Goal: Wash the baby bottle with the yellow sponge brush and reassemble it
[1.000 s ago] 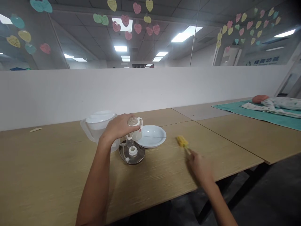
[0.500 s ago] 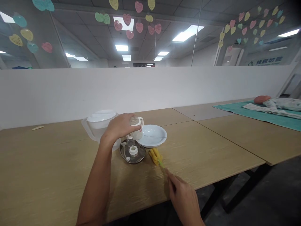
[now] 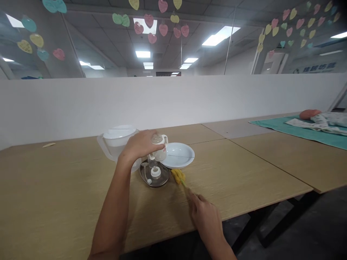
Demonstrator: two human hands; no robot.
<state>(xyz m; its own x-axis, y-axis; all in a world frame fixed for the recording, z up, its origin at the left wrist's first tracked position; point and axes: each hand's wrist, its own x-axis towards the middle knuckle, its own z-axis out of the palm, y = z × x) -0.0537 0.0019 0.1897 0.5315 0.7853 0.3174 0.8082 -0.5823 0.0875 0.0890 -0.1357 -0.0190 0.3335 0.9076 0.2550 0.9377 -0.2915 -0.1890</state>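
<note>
My left hand (image 3: 142, 146) is closed around a clear baby bottle (image 3: 159, 153) with a white handle, held upright at the left edge of a white bowl (image 3: 179, 165). Below it sits a metal tray (image 3: 162, 180) holding a bottle collar with a teat (image 3: 155, 172), a clear cap-like piece (image 3: 152, 162) and a thin white straw part (image 3: 145, 173). Near the table's front, my right hand (image 3: 206, 215) grips the handle of a bottle brush. The brush's yellow sponge head (image 3: 178, 176) lies low over the table, just right of the tray.
A lidded white plastic pitcher (image 3: 115, 144) stands behind my left wrist. A flat wooden piece (image 3: 49, 144) lies at the far left. On the right table, a teal mat (image 3: 273, 126) carries patterned cloth (image 3: 330, 121). A white wall (image 3: 173, 101) runs along the back.
My right hand and the brush have shifted slightly left and away from me, closer to the tray. My left hand keeps its hold on the bottle. The view has turned a little.
</note>
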